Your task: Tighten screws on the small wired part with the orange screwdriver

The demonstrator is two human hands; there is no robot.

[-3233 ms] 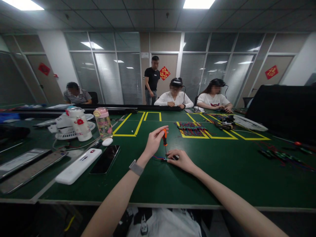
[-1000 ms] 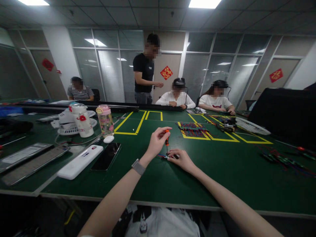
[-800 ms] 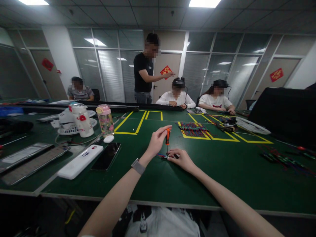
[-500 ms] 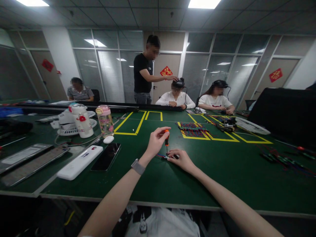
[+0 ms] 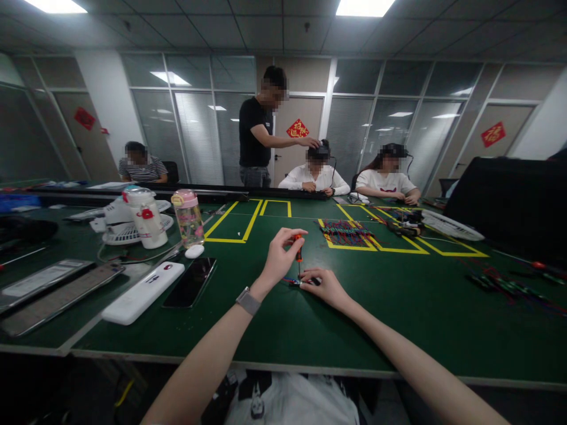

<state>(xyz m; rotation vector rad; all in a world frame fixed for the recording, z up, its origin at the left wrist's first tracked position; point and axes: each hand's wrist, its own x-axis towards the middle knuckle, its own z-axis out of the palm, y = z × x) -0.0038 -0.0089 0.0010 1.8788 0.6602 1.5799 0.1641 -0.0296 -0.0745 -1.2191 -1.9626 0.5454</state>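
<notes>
My left hand (image 5: 282, 254) is closed round the top of a screwdriver (image 5: 299, 256) with an orange and black handle. The screwdriver stands upright, its thin shaft pointing down at a small wired part (image 5: 292, 282) on the green table (image 5: 274, 336). Red and blue wires leave that part on its left side. From the right, my right hand (image 5: 325, 286) pinches the same small part and rests low against the table. Its fingertips partly cover the part, so its exact kind and the screwdriver's tip are hard to make out.
A phone (image 5: 190, 282), a white power bank (image 5: 144, 293) and two bottles (image 5: 188, 218) stand or lie to the left. Beyond my hands, a bundle of wired boards (image 5: 348, 232) lies within yellow tape; more boards (image 5: 509, 283) are at right. Several people are across the table.
My left hand and the screwdriver have stayed almost in place, with only a very slight shift of the fingers. My right hand keeps its pinch on the small part.
</notes>
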